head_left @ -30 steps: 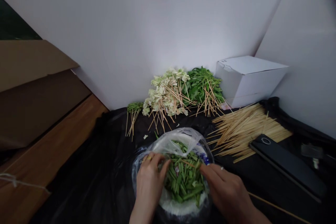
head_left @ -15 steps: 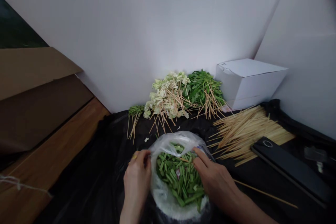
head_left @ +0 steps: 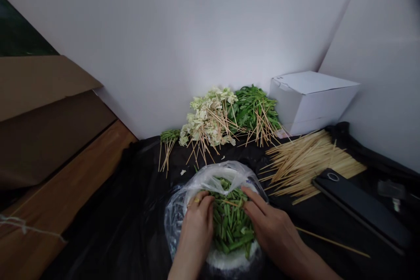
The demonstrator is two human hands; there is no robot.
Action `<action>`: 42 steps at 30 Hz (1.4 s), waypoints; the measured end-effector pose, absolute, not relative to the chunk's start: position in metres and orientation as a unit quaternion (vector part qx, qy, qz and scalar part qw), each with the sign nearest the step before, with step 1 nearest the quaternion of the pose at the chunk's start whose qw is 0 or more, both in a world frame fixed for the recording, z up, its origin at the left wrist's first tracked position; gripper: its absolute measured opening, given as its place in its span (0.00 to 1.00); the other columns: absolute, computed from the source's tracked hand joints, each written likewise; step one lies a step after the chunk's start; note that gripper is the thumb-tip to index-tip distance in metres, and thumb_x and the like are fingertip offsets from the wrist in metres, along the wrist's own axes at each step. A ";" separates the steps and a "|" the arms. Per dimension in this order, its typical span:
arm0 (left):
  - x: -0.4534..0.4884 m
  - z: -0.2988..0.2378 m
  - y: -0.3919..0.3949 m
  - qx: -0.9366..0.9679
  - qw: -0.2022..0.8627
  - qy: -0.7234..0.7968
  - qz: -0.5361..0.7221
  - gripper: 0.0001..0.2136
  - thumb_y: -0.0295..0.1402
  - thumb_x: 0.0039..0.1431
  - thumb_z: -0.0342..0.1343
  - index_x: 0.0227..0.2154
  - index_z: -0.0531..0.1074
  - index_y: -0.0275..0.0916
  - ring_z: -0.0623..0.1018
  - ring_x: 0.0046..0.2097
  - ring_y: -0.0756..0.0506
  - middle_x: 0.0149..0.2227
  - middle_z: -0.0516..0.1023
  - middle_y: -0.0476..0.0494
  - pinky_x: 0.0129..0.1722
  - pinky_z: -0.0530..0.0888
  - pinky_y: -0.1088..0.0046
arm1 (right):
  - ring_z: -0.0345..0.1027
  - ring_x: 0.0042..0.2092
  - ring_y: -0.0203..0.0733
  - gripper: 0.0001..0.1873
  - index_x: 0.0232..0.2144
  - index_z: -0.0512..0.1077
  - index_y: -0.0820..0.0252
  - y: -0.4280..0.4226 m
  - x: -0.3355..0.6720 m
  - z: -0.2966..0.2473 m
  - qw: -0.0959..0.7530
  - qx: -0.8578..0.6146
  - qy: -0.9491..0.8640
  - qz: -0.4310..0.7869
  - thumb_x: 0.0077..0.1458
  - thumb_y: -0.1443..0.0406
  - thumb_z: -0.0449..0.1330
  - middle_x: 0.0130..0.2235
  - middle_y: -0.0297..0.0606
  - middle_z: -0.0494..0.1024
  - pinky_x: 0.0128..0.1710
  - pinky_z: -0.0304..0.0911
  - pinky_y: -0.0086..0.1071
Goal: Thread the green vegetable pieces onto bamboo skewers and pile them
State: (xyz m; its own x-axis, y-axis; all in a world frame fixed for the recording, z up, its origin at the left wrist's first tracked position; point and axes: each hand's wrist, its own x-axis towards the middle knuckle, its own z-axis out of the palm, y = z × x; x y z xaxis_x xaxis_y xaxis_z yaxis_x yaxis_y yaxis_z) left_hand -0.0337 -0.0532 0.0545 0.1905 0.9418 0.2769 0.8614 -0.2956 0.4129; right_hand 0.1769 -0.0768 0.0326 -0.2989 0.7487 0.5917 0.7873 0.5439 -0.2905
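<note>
A clear plastic bag (head_left: pixel 221 259) stands in front of me with its mouth spread, full of cut green vegetable stems (head_left: pixel 229 232). My right hand (head_left: pixel 272 223) is closed on a bamboo skewer (head_left: pixel 331 242) over the bag's right side. The skewer's pointed end shows above the stems, while its long tail sticks out to the right beneath my wrist. At the bag's left side, my left hand (head_left: pixel 198 221) reaches in over the stems, fingers curled together. What those fingers pinch, if anything, is hidden.
Skewered pale leaves (head_left: pixel 211 116), leafy greens (head_left: pixel 254 109) and a small green bundle (head_left: pixel 169 138) lie by the wall. Rightward are loose skewers (head_left: pixel 311 164), a phone (head_left: pixel 357 210) and a white box (head_left: pixel 308 100). A cardboard box (head_left: pixel 49 127) stands left. Black sheeting (head_left: pixel 131 218) covers the surface.
My left hand has moved right, from the bag's rim to over the stems. The bag's left edge now spreads outward. My right hand stays nearly in place with the skewer.
</note>
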 end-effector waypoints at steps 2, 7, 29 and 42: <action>-0.029 0.044 -0.049 0.767 0.032 0.606 0.211 0.17 0.22 0.61 0.46 0.47 0.76 0.40 0.73 0.56 0.36 0.53 0.76 0.35 0.55 0.70 0.54 | 0.76 0.38 0.36 0.20 0.41 0.71 0.61 -0.079 0.178 0.034 0.360 -0.470 -0.805 -0.028 0.55 0.78 0.45 0.58 0.47 0.71 0.35 0.70 0.27; -0.021 0.043 -0.049 0.785 0.085 0.589 0.172 0.16 0.22 0.59 0.49 0.45 0.78 0.39 0.72 0.57 0.33 0.54 0.76 0.34 0.57 0.68 0.48 | 0.76 0.37 0.36 0.19 0.40 0.71 0.61 -0.082 0.183 0.037 0.369 -0.468 -0.803 -0.033 0.55 0.78 0.45 0.56 0.47 0.73 0.35 0.70 0.26; -0.010 0.061 -0.037 0.728 0.057 0.673 0.115 0.07 0.35 0.58 0.58 0.38 0.76 0.39 0.78 0.43 0.37 0.39 0.80 0.38 0.41 0.71 0.65 | 0.74 0.37 0.38 0.15 0.43 0.73 0.63 -0.090 0.192 0.043 0.384 -0.483 -0.786 -0.041 0.61 0.73 0.48 0.43 0.47 0.78 0.36 0.71 0.30; -0.040 0.070 -0.056 0.683 0.319 0.588 0.293 0.12 0.32 0.58 0.52 0.39 0.80 0.37 0.78 0.34 0.43 0.33 0.79 0.40 0.34 0.73 0.67 | 0.73 0.36 0.39 0.15 0.42 0.74 0.63 -0.090 0.189 0.044 0.381 -0.480 -0.789 -0.038 0.61 0.72 0.48 0.41 0.46 0.78 0.32 0.71 0.30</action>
